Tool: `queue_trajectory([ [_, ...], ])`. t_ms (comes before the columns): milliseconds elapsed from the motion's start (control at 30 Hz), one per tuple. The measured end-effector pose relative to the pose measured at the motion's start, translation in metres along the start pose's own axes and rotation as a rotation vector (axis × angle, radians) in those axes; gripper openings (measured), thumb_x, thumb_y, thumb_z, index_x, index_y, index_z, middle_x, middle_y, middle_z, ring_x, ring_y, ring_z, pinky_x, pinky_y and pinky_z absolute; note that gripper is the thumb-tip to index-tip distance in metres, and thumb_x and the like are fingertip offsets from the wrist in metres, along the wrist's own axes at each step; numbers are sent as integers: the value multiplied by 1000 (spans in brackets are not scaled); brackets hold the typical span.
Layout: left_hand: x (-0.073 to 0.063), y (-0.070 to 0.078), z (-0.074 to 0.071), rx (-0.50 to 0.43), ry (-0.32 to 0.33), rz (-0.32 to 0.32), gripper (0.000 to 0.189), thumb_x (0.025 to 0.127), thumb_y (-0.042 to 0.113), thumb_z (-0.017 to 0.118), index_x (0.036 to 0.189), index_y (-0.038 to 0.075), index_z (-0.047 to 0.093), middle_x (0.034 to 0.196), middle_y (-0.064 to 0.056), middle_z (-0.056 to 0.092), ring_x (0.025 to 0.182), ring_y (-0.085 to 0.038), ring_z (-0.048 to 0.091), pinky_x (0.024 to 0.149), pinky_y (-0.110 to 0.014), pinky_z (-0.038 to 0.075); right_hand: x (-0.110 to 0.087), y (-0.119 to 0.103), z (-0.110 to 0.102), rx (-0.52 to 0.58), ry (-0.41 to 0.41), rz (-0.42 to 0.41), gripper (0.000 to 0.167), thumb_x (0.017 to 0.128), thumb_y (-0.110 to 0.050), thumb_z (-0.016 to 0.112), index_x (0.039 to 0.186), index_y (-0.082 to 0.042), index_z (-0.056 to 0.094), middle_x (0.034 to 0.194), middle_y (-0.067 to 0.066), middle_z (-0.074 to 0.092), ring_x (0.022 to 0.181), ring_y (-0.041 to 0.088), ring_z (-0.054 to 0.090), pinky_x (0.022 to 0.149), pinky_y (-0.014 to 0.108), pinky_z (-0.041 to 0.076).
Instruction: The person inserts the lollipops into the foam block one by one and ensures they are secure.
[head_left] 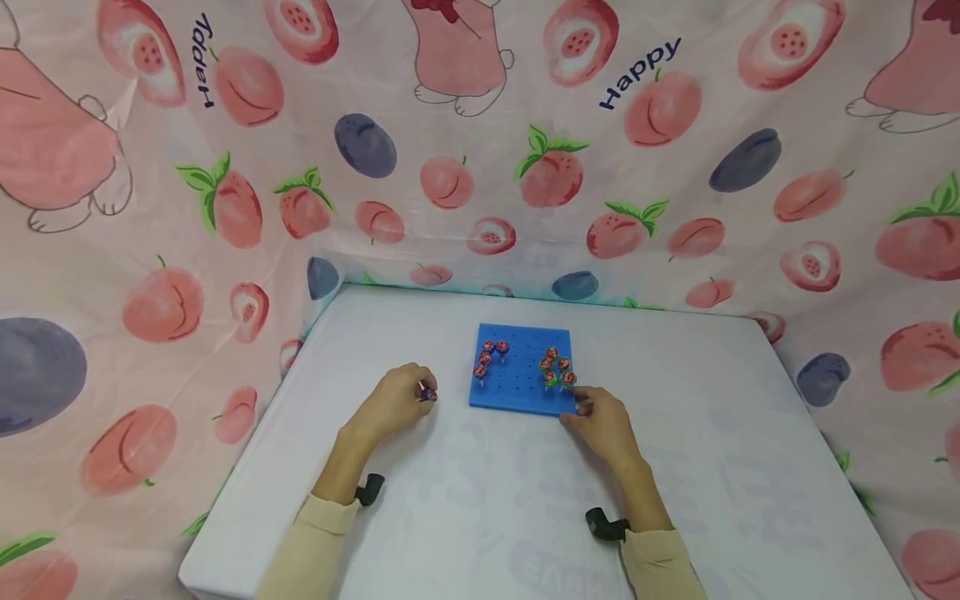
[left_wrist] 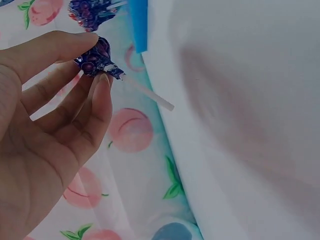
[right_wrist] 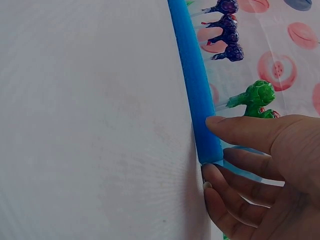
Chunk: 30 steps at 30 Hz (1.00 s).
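My left hand [head_left: 397, 400] pinches a purple-wrapped lollipop [left_wrist: 95, 59] by its head, left of a blue board [head_left: 517, 398] with rows of small holes. Its bare white stick [left_wrist: 150, 93] points down toward the table in the left wrist view. At the board's near right corner is my right hand [head_left: 606, 423], thumb against the front edge and curled fingers round the side. Several purple lollipops [head_left: 483, 360] stand upright by their sticks on the board's left part. Several green and red lollipops [head_left: 551, 377] stand on its right part, close to the right hand.
A white-covered table [head_left: 465, 492] carries the board. Behind and beside it hangs a fruit-print cloth [head_left: 450, 225]. Each wrist wears a black camera mount, the left mount [head_left: 370, 490] and the right mount [head_left: 604, 525].
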<state>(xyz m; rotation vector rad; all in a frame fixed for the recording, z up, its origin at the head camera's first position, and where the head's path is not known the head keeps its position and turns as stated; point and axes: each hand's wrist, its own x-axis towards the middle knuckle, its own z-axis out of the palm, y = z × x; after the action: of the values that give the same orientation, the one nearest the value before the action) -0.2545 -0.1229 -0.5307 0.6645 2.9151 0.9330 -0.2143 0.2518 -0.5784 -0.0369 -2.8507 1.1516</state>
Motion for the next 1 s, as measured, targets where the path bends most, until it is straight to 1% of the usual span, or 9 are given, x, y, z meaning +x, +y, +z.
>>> queue_trajectory([
  [100, 1, 5, -2, -24, 5, 8, 17, 86, 6, 83, 98, 12, 72, 92, 1, 63, 81, -17, 61, 72, -31, 53, 0, 0, 0, 0, 0, 0, 53, 89, -16, 84, 136, -2, 66, 122, 16, 70, 102, 25, 69, 85, 45, 59],
  [267, 2, 13, -6, -66, 29, 30, 31, 86, 5, 84, 113, 9, 71, 97, -1, 63, 87, -21, 63, 76, -33, 54, 0, 1, -1, 2, 1, -8, 52, 89, -16, 84, 136, -2, 66, 122, 17, 70, 101, 25, 70, 85, 45, 59],
  [333, 3, 15, -6, -76, 38, 36, 31, 87, 6, 83, 116, 9, 72, 98, 0, 63, 87, -20, 63, 77, -33, 54, 0, 1, -2, 3, 0, -6, 52, 89, -16, 84, 136, -2, 66, 123, 16, 70, 101, 25, 70, 85, 45, 59],
  [533, 6, 23, -8, -118, 47, 35, 14, 91, 14, 82, 104, 14, 77, 99, 1, 63, 87, -17, 63, 77, -30, 56, 1, 2, -3, 6, -2, 4, 52, 89, -16, 84, 136, -2, 66, 123, 16, 70, 102, 26, 70, 86, 46, 59],
  [700, 9, 31, -10, -145, 65, 73, 15, 91, 17, 83, 103, 14, 76, 100, -1, 65, 87, -16, 64, 78, -31, 57, 1, 1, -1, 9, 0, 4, 53, 89, -16, 84, 136, -1, 66, 122, 16, 71, 100, 25, 69, 84, 45, 59],
  [900, 16, 40, -10, -172, 105, 126, 17, 91, 19, 83, 105, 14, 75, 100, 1, 65, 87, -13, 65, 78, -29, 58, 1, 1, 1, 1, 5, 2, 52, 88, -18, 85, 135, -1, 67, 120, 15, 71, 99, 24, 69, 82, 44, 59],
  [1000, 20, 45, -8, -189, 127, 156, 18, 90, 17, 84, 105, 13, 75, 99, 2, 65, 86, -13, 64, 77, -30, 57, 1, 1, 1, -2, 10, 2, 52, 88, -17, 85, 134, -2, 67, 120, 15, 72, 98, 24, 69, 82, 44, 59],
])
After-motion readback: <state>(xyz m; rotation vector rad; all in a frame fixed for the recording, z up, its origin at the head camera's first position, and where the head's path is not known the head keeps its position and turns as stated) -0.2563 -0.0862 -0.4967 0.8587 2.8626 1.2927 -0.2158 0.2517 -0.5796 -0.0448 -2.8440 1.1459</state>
